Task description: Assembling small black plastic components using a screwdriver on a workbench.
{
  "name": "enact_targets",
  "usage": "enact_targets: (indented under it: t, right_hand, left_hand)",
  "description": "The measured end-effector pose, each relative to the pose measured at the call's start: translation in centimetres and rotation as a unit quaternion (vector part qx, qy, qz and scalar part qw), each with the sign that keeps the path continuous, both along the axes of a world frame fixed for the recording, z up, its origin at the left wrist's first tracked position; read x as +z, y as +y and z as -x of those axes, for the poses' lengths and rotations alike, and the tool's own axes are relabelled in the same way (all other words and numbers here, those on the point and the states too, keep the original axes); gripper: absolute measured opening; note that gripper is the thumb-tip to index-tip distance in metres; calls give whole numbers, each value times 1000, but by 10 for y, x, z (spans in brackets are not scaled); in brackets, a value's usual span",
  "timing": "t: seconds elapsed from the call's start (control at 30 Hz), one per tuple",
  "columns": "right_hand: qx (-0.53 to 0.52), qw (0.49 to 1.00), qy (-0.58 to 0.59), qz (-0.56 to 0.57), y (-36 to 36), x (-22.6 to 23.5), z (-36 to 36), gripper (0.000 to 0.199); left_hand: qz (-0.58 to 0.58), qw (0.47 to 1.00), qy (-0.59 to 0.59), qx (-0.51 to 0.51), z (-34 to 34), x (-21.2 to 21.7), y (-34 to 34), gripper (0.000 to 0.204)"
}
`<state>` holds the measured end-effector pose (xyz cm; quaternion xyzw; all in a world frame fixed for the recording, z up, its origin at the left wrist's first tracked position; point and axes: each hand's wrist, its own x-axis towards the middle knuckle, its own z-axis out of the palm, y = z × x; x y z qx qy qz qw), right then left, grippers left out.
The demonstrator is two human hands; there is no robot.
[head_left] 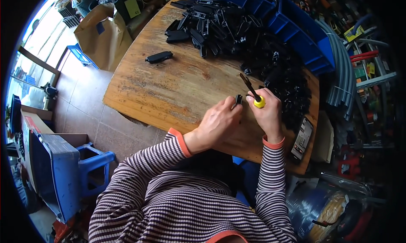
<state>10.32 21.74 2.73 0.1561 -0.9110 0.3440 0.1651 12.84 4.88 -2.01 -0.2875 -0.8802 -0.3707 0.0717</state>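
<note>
Close to the table's near edge, my left hand [218, 122] is closed around a small black plastic part [239, 100], whose end sticks up past the fingertips. Most of the part is hidden by the fingers. Just to its right, my right hand [267, 111] grips a tool [253, 89] with a dark brown shaft and a round yellow end. The shaft slants up and to the left; its exact kind I cannot make out. A single black elongated piece [159, 57] lies apart on the table's left side. Beyond my hands spreads a large heap of black plastic parts [220, 29].
The worn wooden table [169, 90] carries blue bins [300, 35] at its far right and a phone [302, 139] by the right edge. Grey tubes [340, 73] hang beyond. On the floor to the left stand a brown paper bag [103, 37] and a blue stool [95, 169].
</note>
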Motion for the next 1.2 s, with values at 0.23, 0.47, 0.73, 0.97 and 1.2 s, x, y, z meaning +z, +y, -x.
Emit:
enact_targets:
  t: [0.23, 0.47, 0.73, 0.97, 1.2]
  right_hand:
    - [57, 997, 5, -56, -9, -6, 4, 16]
    - [122, 985, -36, -117, 0, 11, 12, 16]
    - [67, 937, -82, 334, -43, 3, 32, 10]
    - [-70, 988, -15, 135, 20, 18, 32, 16]
    - [-155, 971, -109, -147, 32, -15, 22, 25]
  left_hand:
    - [7, 986, 136, -97, 2, 1, -18, 36]
    - [22, 987, 124, -98, 1, -2, -21, 35]
    - [37, 988, 106, -108, 3, 2, -19, 33]
    - [61, 961, 213, -165, 27, 10, -24, 30]
    - [103, 977, 107, -154, 61, 14, -53, 27]
